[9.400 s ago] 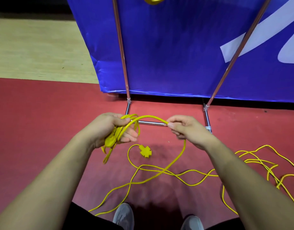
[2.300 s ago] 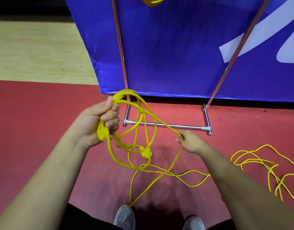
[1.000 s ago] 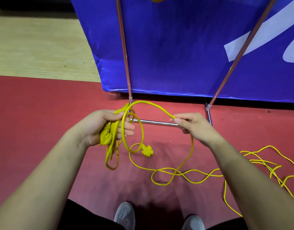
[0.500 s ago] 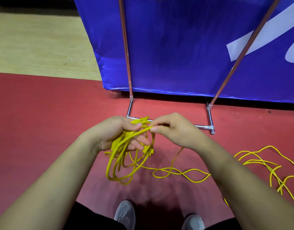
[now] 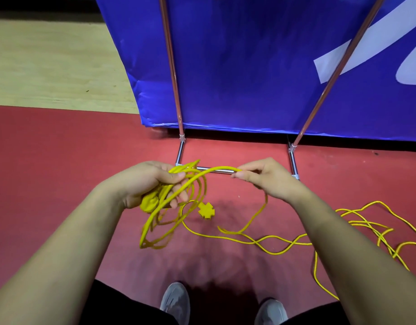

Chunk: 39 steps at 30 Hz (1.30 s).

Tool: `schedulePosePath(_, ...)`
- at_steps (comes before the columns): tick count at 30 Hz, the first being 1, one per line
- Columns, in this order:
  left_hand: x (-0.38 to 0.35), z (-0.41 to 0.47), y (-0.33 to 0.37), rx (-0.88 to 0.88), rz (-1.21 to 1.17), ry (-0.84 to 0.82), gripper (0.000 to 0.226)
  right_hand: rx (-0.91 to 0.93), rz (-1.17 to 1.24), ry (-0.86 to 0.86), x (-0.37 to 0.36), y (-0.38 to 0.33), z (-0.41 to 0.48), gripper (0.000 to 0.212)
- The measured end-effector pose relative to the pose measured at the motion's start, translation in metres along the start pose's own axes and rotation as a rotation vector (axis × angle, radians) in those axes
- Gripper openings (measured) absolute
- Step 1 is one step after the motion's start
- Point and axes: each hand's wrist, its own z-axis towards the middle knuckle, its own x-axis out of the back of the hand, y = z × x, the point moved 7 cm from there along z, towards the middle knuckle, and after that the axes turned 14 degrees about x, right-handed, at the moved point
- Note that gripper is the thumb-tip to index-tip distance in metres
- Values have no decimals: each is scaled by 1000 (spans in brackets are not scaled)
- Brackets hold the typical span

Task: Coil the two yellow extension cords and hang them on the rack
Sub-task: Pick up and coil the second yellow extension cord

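Holding a gathered bundle of loops, the left hand (image 5: 153,184) has its fingers curled around the yellow extension cord (image 5: 169,221), with the coil drooping below the palm and a round plug body tucked at the heel of the hand. The right hand (image 5: 268,179) sits just to the right at the same height, thumb and forefinger pinched on the live strand — a short arc of cord bridges the two hands. From the pinch the cord drops beneath the right wrist, curls on the red floor (image 5: 61,160) and runs off to the right, where the uncoiled slack (image 5: 366,226) lies in loose bends beyond the right forearm. So the cord's long run lies rightward, on the right hand's side, and the next loop would likely be fed leftward into the left hand's grip. A yellow socket end (image 5: 206,209) lies below and between the hands. The rack (image 5: 293,160) stands just beyond the hands — its base bar passes behind the bridging arc.
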Motion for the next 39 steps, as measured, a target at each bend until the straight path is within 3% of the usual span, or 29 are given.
schedulePosePath(5, -20, 10, -8, 43, 2, -41, 19, 106, -225, -140, -22, -31, 11, 15)
schedulePosePath(8, -32, 11, -8, 31, -43, -101, 24, 208, -350, -93, -32, -52, 18, 10)
schedulePosePath(12, -28, 3, 7, -96, -193, -103, 19, 212, -207, 55, -25, -51, 19, 12)
schedulePosePath(16, -10, -4, 18, -154, -357, -94, 13, 88, -152, -53, -19, -20, 9, 21)
schedulePosePath(20, -3, -3, 8, -85, -236, -67, 15, -2, -56, -5, -3, -5, 1, 15)
schedulePosePath(23, -8, -2, 1, -41, -145, -102, 20, 57, -142, -20, -3, -18, 5, 15)
schedulePosePath(26, -8, -3, 4, -72, -221, -125, 22, 105, -212, -83, -14, -30, 9, 24)
schedulePosePath(31, -5, -3, 7, -93, -200, -140, 53, 170, -314, -86, -14, -40, 12, 13)
schedulePosePath(34, -16, -1, 6, -140, -60, -134, 24, 268, -331, -66, -17, -53, 14, 10)
schedulePosePath(36, -23, -1, 8, -154, -26, -152, 19, 287, -308, 28, -14, -59, 15, 28)
schedulePosePath(39, -35, -2, 10, -171, -60, -262, 31, 219, -231, -7, -20, -56, 16, 90)
